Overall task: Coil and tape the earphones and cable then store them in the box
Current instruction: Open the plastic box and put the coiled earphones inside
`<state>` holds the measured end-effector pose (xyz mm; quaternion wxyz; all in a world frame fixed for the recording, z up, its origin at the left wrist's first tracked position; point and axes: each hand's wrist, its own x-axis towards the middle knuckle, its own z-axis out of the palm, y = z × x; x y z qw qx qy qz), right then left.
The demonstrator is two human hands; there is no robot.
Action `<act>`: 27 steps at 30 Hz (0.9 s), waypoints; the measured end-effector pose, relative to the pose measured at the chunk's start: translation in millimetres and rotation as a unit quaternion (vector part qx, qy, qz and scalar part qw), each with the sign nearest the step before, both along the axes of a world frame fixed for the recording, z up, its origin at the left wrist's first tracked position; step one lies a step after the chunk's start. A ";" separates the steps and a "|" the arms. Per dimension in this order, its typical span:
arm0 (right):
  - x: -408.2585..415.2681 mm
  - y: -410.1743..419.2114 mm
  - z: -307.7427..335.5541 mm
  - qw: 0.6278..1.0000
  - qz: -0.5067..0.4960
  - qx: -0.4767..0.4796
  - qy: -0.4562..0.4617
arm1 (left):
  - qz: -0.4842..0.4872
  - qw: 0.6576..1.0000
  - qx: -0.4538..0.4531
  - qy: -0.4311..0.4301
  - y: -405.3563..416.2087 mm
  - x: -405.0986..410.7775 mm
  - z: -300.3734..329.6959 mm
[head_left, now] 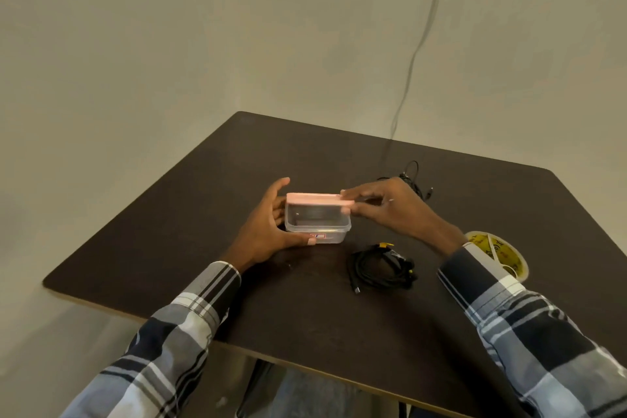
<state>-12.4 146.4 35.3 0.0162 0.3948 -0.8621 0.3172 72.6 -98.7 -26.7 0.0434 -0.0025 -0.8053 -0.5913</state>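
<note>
Clear plastic box (317, 226) is sitting on the dark table (169, 231), with the left hand (271, 227) curling round its left side, thumb on the front wall. Its pink lid (315, 197) is being pinched at the right edge by the right hand (390, 207). Nearer right, the coiled black cable (380, 268) is lying; earphones (412, 176) are resting behind the right hand; yellow tape (498, 253) is lying furthest right.

Dark brown table (210, 220) with rounded corners, pushed up near a plain wall. A clear plastic box (317, 226) with a pink lid sits around the middle. Just right of the box and nearer the front edge lies a coiled black cable (381, 268). Further right is a yellow tape roll (500, 253). Behind the box to the right, a loose tangle of thin black earphones (412, 176).
</note>
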 end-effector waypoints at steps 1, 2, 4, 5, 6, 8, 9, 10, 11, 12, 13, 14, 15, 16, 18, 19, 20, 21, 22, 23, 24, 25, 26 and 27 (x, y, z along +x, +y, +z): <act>-3.4 -2.1 1.5 0.999 -0.011 -0.024 0.018 | 0.002 1.000 0.003 0.003 0.2 0.4 -0.4; -8.1 -5.6 1.4 0.998 -0.026 -0.043 0.048 | 0.003 1.000 0.005 0.005 0.5 0.2 -1.2; -19.9 -16.1 -1.2 0.991 -0.058 -0.075 0.096 | 0.010 1.000 0.006 0.008 2.4 0.1 -1.6; -25.0 -20.3 -3.1 0.988 -0.073 -0.087 0.100 | 0.014 1.000 0.006 0.011 5.0 1.5 -0.8; -32.7 -26.9 -6.2 0.988 -0.088 -0.093 0.090 | 0.019 1.000 0.007 0.016 4.7 0.9 -1.4; -47.4 -37.3 -15.0 0.989 -0.108 -0.084 0.054 | 0.024 0.999 0.003 0.023 4.5 0.5 -3.2; -54.0 -41.6 -20.5 0.990 -0.113 -0.075 0.032 | 0.025 0.999 0.000 0.024 4.4 0.9 -3.6; -59.5 -47.0 -25.9 0.991 -0.116 -0.068 0.008 | 0.026 0.999 -0.002 0.026 3.1 0.1 -4.1; -63.7 -50.8 -31.2 0.990 -0.121 -0.064 -0.015 | 0.025 0.999 -0.001 0.028 2.7 0.0 -4.1; -67.3 -53.9 -36.0 0.990 -0.125 -0.062 -0.032 | 0.024 0.999 0.000 0.030 2.7 0.0 -3.7; -70.7 -56.8 -39.7 0.989 -0.128 -0.059 -0.045 | 0.023 0.999 -0.002 0.032 2.1 -0.5 -4.1; -73.3 -58.3 -42.5 0.989 -0.130 -0.055 -0.053 | 0.021 0.999 -0.004 0.034 2.1 -0.6 -4.3; -74.8 -59.1 -44.0 0.988 -0.132 -0.050 -0.059 | 0.019 0.999 -0.004 0.036 2.0 -0.5 -4.1; -76.0 -59.5 -44.9 0.988 -0.135 -0.045 -0.063 | 0.018 0.999 -0.005 0.037 1.7 -0.7 -4.3; -76.1 -58.9 -43.5 0.986 -0.149 -0.038 -0.066 | 0.015 0.999 -0.006 0.038 0.9 -1.4 -5.2; -75.3 -57.2 -41.6 0.984 -0.158 -0.041 -0.066 | 0.013 0.999 -0.006 0.040 0.6 -1.5 -5.0; -73.8 -54.7 -38.4 0.983 -0.167 -0.047 -0.061 | 0.011 0.999 -0.005 0.041 0.9 -0.7 -3.7; -72.0 -50.1 -34.5 0.981 -0.179 -0.053 -0.051 | 0.007 0.999 -0.001 0.041 1.1 0.4 -3.1; -69.6 -45.6 -28.5 0.979 -0.189 -0.061 -0.042 | 0.000 0.999 0.008 0.042 0.6 1.6 -1.8; -65.3 -37.8 -21.6 0.976 -0.202 -0.070 -0.039 | -0.008 0.999 0.022 0.045 1.8 2.9 -1.2; -59.7 -30.1 -14.1 0.973 -0.213 -0.079 -0.037 | -0.006 0.998 0.038 0.050 2.1 4.6 0.4; -52.5 -20.5 -7.4 0.969 -0.226 -0.089 -0.037 | 0.010 0.997 0.051 0.063 3.5 6.9 3.0; -43.3 -10.4 -1.7 0.965 -0.239 -0.096 -0.037 | 0.043 0.994 0.050 0.086 5.4 9.4 6.5; -33.7 -0.9 1.4 0.961 -0.253 -0.100 -0.041 | 0.090 0.987 0.024 0.129 6.6 11.8 10.6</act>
